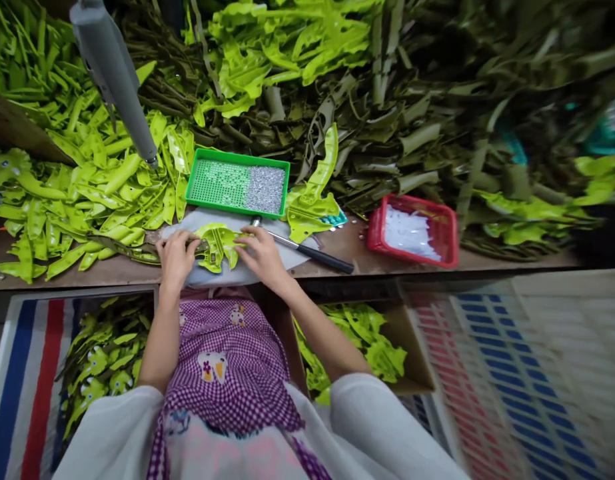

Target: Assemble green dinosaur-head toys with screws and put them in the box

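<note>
At the front edge of the bench, my left hand (177,257) is closed on the dark olive plastic strip (132,249) where it meets a lime-green plastic part (216,248). My right hand (260,250) has its fingertips at the right edge of that green part, fingers bent; whether they pinch something small is too fine to make out. A grey cloth (297,259) lies beneath. Just right of my right hand rests a hammer (322,257) with a black handle. Behind it stands a green perforated tray (200,198) holding many small silver metal pieces.
Lime-green parts (97,180) heap up at the left, dark olive parts (417,127) at the back and right. A grey electric screwdriver (122,87) hangs at upper left. A red basket (450,233) holds white pieces. Below the bench are a cardboard box (417,347) and a striped bag (37,373).
</note>
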`<state>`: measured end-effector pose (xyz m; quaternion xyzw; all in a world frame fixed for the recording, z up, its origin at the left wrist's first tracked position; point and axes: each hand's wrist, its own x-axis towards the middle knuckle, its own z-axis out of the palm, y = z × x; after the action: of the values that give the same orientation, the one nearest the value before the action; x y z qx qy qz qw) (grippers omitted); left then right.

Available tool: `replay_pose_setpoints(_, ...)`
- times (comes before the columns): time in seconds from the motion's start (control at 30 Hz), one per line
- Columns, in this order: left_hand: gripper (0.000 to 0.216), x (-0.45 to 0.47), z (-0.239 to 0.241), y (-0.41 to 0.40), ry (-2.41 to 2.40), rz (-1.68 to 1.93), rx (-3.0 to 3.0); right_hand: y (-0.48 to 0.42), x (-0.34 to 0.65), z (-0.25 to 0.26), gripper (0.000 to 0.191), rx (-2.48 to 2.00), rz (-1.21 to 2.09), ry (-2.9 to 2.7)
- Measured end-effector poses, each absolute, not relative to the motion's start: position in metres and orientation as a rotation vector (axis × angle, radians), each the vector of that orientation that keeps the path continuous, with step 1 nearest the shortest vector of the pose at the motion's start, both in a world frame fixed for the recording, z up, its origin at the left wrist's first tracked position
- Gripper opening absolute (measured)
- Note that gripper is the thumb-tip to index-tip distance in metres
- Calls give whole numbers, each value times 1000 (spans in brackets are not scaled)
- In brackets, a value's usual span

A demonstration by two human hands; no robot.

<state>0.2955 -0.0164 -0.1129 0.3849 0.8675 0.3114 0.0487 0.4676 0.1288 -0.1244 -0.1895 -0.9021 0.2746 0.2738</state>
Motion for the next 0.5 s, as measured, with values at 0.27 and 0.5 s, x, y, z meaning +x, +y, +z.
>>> replay_pose_setpoints(0.27, 11, 302, -109, -18, 2653, 907, 1168, 127, 445, -101, 16, -439, 548, -2819)
replay_pose_setpoints(0.5, 19, 299, -72, -12, 2584, 754, 1263, 125, 422, -95, 10, -464, 1435, -2632)
